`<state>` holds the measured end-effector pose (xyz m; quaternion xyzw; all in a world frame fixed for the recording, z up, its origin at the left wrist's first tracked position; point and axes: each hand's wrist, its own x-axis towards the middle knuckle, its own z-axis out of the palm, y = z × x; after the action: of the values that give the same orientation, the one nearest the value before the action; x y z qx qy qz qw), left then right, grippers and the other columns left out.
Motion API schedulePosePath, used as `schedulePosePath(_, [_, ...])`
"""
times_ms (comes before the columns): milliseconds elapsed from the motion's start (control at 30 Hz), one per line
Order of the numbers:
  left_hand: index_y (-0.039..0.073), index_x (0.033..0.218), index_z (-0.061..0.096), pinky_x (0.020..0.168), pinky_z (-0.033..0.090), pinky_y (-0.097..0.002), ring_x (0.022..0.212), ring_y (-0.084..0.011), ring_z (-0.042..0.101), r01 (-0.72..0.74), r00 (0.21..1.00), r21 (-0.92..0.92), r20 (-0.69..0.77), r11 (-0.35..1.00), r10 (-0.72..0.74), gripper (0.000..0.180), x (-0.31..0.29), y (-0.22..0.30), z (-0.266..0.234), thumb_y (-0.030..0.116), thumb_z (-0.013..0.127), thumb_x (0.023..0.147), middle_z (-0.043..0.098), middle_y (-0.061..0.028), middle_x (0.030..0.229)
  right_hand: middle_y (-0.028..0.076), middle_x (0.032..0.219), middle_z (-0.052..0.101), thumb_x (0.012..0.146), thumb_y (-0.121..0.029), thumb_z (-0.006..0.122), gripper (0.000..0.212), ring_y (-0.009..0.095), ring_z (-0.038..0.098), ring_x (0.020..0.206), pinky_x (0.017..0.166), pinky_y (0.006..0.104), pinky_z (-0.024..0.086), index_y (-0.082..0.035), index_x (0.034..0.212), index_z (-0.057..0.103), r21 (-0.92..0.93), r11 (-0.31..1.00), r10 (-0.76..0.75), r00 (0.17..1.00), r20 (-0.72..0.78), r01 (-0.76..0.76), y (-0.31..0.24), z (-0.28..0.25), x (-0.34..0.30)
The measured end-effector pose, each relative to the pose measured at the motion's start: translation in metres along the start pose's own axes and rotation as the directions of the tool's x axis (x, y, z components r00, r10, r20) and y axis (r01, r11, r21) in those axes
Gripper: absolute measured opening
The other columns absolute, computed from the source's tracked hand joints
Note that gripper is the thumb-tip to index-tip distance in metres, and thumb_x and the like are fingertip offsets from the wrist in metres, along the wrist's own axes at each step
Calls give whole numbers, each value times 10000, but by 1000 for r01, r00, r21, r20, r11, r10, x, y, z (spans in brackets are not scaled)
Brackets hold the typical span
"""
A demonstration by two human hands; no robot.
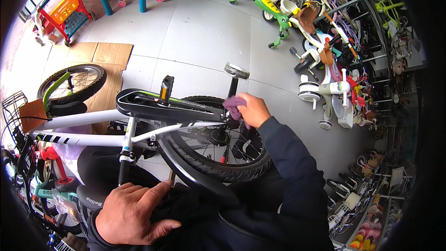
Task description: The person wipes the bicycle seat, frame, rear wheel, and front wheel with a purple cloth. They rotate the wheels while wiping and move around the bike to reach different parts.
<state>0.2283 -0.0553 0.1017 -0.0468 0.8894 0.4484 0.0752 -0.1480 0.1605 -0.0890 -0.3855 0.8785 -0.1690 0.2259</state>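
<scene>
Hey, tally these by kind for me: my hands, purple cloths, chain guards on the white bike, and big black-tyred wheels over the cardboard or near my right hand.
Hands: 2 (left hand, right hand)
Purple cloth: 1
Chain guard: 1
Big wheels: 2 (far wheel, near wheel)
Total: 6

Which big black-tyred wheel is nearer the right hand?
The rear wheel, by the black chain guard and the purple cloth in the right hand. The other wheel is far left, over cardboard.
</scene>
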Motion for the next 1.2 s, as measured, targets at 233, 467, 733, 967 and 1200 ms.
schedulePosePath(233, [-79,1271,635,656,558,-375,661,-283,710,-2,999,-28,-44,1000,0,765,5,5,1,563,773,880,685,-89,725,283,1361,570,969,-175,589,432,466,635,1155,992,512,527,-97,1393,551,-136,982,110,983,-146,-130,15,45,62])
schedulePosePath(467, [-78,1268,643,680,566,-375,676,-279,718,6,999,-12,-50,1000,-7,772,5,8,2,576,770,878,692,-86,734,264,1156,707,951,-220,649,448,457,675,1072,953,503,545,-13,1345,591,-143,957,213,946,-244,-253,23,61,85])
schedulePosePath(733, [-69,1272,648,685,566,-375,677,-278,715,9,999,-26,-38,1000,-10,771,5,6,1,584,765,880,687,-82,737,330,994,722,919,-546,590,647,485,694,1029,939,495,551,82,898,743,119,839,542,792,-282,-531,58,71,101])
schedulePosePath(967, [-69,1270,641,667,555,-381,670,-293,710,-9,998,-11,-66,1000,8,757,5,6,1,568,770,881,683,-95,732,127,998,746,1037,-350,501,328,311,743,829,635,504,617,-79,1111,672,937,203,622,777,99,-283,76,98,134])
schedulePosePath(1200, [-47,1291,631,665,552,-381,665,-300,703,0,1000,-15,-17,1000,0,755,4,5,-2,566,776,876,687,-95,742,26,931,763,1081,-382,461,299,223,743,774,570,465,595,-166,1097,666,850,61,603,698,386,-523,115,82,89])
